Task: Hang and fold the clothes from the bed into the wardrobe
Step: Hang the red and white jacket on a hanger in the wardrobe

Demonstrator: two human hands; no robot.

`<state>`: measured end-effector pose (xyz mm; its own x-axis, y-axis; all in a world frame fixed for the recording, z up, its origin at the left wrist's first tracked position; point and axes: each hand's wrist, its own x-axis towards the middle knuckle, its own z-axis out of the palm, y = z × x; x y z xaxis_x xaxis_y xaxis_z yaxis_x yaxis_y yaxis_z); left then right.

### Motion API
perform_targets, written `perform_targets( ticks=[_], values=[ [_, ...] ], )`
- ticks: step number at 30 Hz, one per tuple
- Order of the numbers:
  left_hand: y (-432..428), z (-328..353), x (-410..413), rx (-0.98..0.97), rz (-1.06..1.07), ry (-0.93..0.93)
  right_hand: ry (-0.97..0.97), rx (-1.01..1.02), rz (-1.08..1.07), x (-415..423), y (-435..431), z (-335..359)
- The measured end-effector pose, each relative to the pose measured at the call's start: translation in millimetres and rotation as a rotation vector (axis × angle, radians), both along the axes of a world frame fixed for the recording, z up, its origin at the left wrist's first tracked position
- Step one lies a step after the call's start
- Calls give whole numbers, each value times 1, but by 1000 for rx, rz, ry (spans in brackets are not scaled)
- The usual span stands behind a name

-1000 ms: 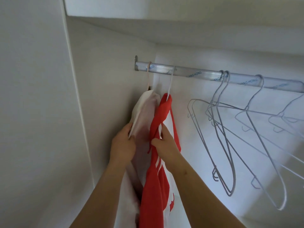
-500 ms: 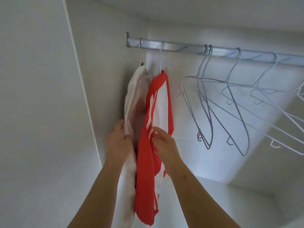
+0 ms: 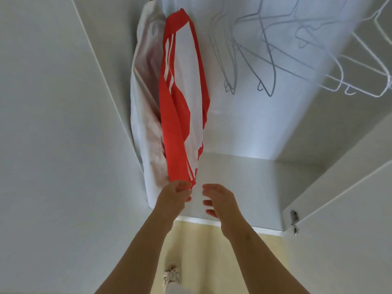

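1. Your wardrobe (image 3: 53, 124) fills the view, with its left wall running from 7 to 11 o'clock.
2. The red-and-white garment (image 3: 176, 124) hangs at 12 o'clock inside it and reaches down to the centre.
3. A white garment (image 3: 144, 102) hangs touching the 9 o'clock side of the red one, against the wall.
4. Empty wire hangers (image 3: 269, 66) hang at 1 to 2 o'clock, apart from both garments.
5. Your left hand (image 3: 175, 198), at the centre, pinches the red-and-white garment's bottom hem.
6. Your right hand (image 3: 220, 202), just beside it at 3 o'clock, has loosely spread fingers and holds nothing.
7. A light shoe (image 3: 171, 276) shows at 6 o'clock.
8. A metal hinge (image 3: 294, 221) sits at 4 o'clock.
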<state>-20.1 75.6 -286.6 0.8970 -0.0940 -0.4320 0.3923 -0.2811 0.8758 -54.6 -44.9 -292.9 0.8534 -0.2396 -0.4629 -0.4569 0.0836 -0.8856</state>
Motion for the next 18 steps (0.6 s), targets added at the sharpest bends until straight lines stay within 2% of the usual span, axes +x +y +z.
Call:
perform_targets(
  ticks=[6, 10, 18],
  values=[
    [-11, -15, -48, 25, -152, 113, 83, 31, -167, -72, -10, -15],
    [-6, -17, -68, 47, -250, 120, 102, 51, -298, -109, -5, -20],
    [51, -21, -120, 4, -380, 145, 123, 148, -529, -187, 71, -37]
  ],
)
